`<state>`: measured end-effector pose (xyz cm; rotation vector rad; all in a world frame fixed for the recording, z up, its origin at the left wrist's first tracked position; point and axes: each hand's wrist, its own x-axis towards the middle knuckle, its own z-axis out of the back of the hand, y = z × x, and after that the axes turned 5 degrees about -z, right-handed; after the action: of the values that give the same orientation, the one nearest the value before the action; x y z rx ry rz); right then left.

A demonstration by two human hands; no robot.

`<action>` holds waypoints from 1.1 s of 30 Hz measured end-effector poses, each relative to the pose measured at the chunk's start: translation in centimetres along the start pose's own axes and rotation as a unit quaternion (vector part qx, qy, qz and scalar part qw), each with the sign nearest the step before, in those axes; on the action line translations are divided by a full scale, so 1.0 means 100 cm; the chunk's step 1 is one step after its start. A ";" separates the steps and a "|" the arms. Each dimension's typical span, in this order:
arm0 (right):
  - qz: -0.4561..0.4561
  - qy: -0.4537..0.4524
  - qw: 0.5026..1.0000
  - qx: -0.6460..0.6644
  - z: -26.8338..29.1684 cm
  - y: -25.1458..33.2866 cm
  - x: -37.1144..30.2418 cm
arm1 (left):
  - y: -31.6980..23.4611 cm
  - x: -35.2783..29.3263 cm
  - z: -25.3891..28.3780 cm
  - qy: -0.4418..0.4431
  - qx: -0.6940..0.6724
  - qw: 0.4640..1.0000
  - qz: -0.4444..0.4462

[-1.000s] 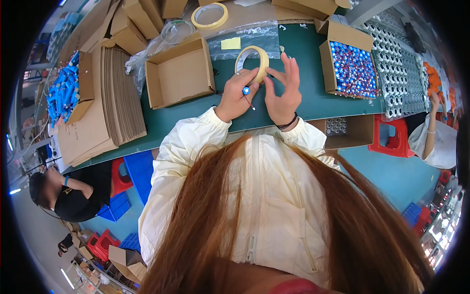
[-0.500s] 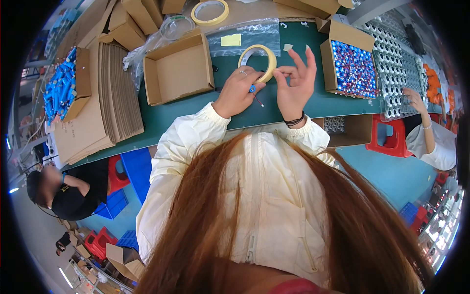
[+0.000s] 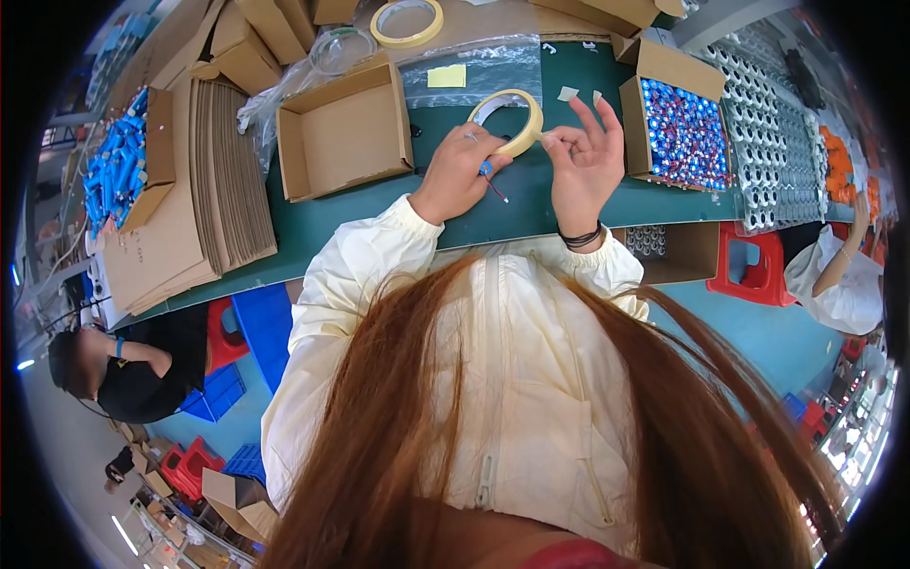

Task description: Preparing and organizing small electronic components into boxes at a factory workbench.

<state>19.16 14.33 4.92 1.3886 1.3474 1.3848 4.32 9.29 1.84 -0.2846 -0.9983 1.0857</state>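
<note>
My left hand (image 3: 449, 180) is closed around the near side of a roll of pale yellow masking tape (image 3: 531, 133). The same hand also keeps a small blue battery cell (image 3: 486, 168) under its fingers, its thin wire lead and connector hanging out toward me. At the roll's right edge, my right hand (image 3: 586, 180) pinches the tape's loose end between thumb and a finger. The other fingers are raised, and a small pale piece of tape (image 3: 568, 94) appears stuck at one fingertip. Most of the cell is hidden by the left hand.
An open cardboard box (image 3: 346, 133) stands left of my hands, beside stacked flat cardboard (image 3: 223, 171). A carton of wired blue cells (image 3: 684, 133) sits right, before grey trays (image 3: 758, 133). More blue cells (image 3: 118, 161) lie far left. Another tape roll (image 3: 408, 24) lies behind. Co-workers sit both sides.
My right hand has moved slightly right, away from the left hand, with the tape end in its pinch. The tape roll has shifted and tilted a little to the right.
</note>
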 end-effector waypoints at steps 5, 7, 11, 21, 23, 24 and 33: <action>0.002 0.003 0.999 0.036 -0.003 0.010 -0.005 | 0.001 0.001 0.001 -0.004 -0.011 1.000 0.015; 0.002 0.007 0.999 0.034 -0.004 0.013 -0.008 | 0.000 0.001 0.001 -0.007 -0.017 1.000 0.022; 0.004 0.010 0.999 0.035 -0.005 0.016 -0.013 | 0.001 0.001 0.002 -0.022 -0.038 0.999 0.026; 0.009 0.012 0.999 0.052 -0.004 0.024 -0.019 | 0.000 0.001 0.003 -0.033 -0.075 0.993 0.086; 0.003 0.011 0.998 0.059 -0.003 0.026 -0.020 | 0.000 -0.001 0.003 -0.032 -0.072 0.993 0.086; 0.002 0.012 0.998 0.058 -0.002 0.026 -0.020 | 0.000 -0.001 0.003 -0.029 -0.070 0.993 0.087; 0.026 -0.036 0.998 0.049 0.022 0.029 0.002 | 0.004 0.001 0.007 0.024 -0.131 0.990 0.048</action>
<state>21.80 14.38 7.46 1.5330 1.3562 1.3036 3.52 9.36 2.06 -0.5741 -1.0937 1.0287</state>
